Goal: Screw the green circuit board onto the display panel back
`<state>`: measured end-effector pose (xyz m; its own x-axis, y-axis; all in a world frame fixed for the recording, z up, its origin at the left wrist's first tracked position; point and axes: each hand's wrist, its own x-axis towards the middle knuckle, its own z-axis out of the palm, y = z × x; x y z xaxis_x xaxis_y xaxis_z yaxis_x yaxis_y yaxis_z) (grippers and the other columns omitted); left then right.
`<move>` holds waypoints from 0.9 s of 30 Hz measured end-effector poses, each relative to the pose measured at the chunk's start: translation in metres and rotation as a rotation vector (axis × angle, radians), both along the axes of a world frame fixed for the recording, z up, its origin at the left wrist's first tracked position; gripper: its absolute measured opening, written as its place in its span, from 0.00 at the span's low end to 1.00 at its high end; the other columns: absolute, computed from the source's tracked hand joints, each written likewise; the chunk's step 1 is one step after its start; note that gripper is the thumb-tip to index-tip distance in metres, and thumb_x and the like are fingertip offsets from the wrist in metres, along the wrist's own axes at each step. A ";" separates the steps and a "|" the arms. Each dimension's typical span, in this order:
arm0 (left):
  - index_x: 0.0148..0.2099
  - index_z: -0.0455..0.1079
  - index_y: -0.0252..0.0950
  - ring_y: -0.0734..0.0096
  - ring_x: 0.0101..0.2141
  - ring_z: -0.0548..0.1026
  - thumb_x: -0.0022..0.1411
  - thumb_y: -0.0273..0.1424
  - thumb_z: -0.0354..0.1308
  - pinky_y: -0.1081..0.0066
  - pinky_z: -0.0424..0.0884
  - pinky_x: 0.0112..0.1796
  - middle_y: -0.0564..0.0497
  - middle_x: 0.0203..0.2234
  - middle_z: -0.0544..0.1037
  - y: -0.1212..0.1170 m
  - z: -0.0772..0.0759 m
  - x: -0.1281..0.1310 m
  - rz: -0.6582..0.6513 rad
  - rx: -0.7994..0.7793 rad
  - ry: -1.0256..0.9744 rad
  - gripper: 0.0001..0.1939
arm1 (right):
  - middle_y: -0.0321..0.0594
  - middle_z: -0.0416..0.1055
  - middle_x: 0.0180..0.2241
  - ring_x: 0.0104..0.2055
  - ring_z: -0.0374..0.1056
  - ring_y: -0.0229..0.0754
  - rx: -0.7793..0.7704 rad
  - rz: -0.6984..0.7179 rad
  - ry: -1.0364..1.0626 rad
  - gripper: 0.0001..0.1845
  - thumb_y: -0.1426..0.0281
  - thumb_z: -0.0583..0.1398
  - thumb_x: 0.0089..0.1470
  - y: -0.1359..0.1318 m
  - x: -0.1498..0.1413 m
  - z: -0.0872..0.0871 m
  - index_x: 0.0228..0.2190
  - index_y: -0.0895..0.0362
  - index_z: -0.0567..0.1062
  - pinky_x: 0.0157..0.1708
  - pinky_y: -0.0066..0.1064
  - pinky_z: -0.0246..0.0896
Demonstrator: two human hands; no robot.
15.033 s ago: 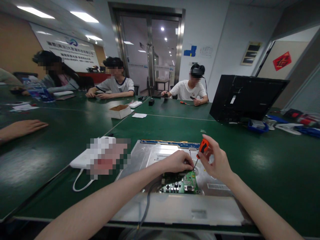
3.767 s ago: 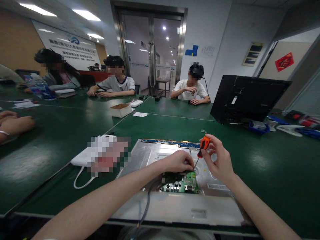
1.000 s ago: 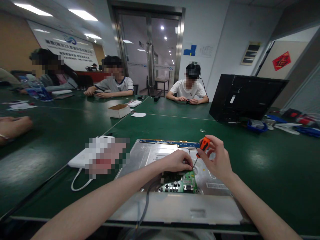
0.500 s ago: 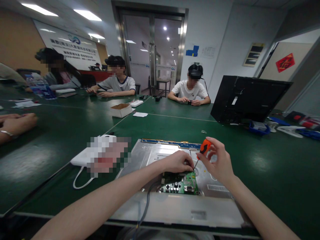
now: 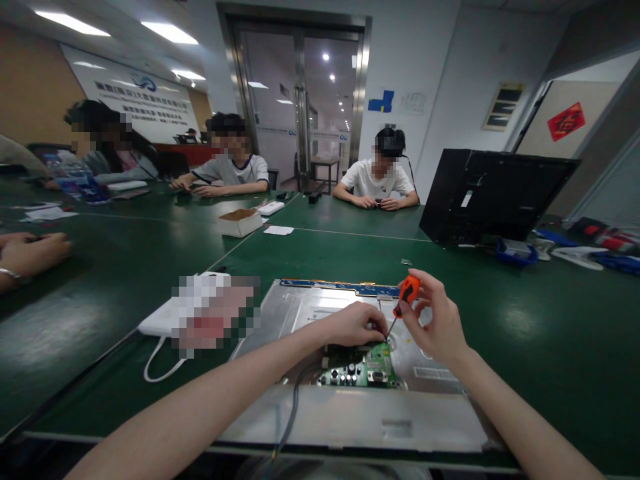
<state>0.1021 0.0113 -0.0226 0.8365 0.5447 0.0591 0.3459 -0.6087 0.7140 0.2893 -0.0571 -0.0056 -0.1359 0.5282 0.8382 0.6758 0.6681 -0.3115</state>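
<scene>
My right hand grips an orange and black screwdriver by its handle, mostly with thumb and fingertips. The tilted shaft runs down to the upper right corner of a green circuit board. At that corner my left hand has its fingers curled together, close around the screwdriver's tip. Whatever lies between those fingertips is too small or hidden. Under both hands is a flat silver metal panel carrying the board, with a narrow blue circuit strip along its far edge. The left hand covers part of the green board.
Left of the panel lies a white device with a cable, partly pixelated. Further off are an open cardboard box, a large black monitor and a blue tray. Another person's hands rest at the left; several people sit across the green table.
My right thumb and fingers have shifted slightly on the screwdriver's handle. The tip stays at the same board corner, and my left hand keeps its place. The whole view has moved a little.
</scene>
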 end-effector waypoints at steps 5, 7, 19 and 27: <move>0.37 0.79 0.33 0.72 0.31 0.74 0.60 0.23 0.64 0.76 0.67 0.37 0.52 0.31 0.80 0.000 -0.001 -0.001 -0.002 -0.008 -0.011 0.04 | 0.33 0.72 0.31 0.22 0.68 0.35 0.012 -0.014 0.036 0.20 0.63 0.62 0.63 0.003 0.002 0.000 0.53 0.51 0.64 0.18 0.24 0.67; 0.37 0.79 0.33 0.73 0.31 0.74 0.61 0.22 0.64 0.76 0.67 0.36 0.52 0.31 0.80 0.000 -0.001 -0.001 -0.009 0.000 -0.012 0.04 | 0.35 0.72 0.34 0.23 0.68 0.34 0.023 -0.009 0.016 0.18 0.64 0.61 0.64 0.002 0.002 0.003 0.53 0.50 0.66 0.18 0.24 0.67; 0.38 0.80 0.33 0.71 0.34 0.76 0.61 0.21 0.65 0.75 0.67 0.38 0.51 0.33 0.81 0.000 -0.003 -0.002 -0.024 0.076 -0.006 0.04 | 0.37 0.72 0.35 0.27 0.70 0.37 -0.010 0.041 -0.013 0.25 0.69 0.56 0.67 -0.001 -0.002 0.004 0.63 0.50 0.62 0.20 0.25 0.70; 0.38 0.79 0.35 0.68 0.35 0.77 0.62 0.23 0.65 0.74 0.67 0.38 0.50 0.33 0.81 -0.002 -0.001 -0.001 -0.062 0.256 0.053 0.03 | 0.37 0.70 0.37 0.27 0.69 0.36 0.042 0.010 0.014 0.21 0.68 0.61 0.63 0.002 -0.002 0.003 0.57 0.48 0.67 0.19 0.24 0.67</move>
<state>0.1007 0.0097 -0.0239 0.8736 0.4649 0.1436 0.3349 -0.7885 0.5158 0.2876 -0.0550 -0.0025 -0.1290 0.4916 0.8612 0.6648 0.6873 -0.2927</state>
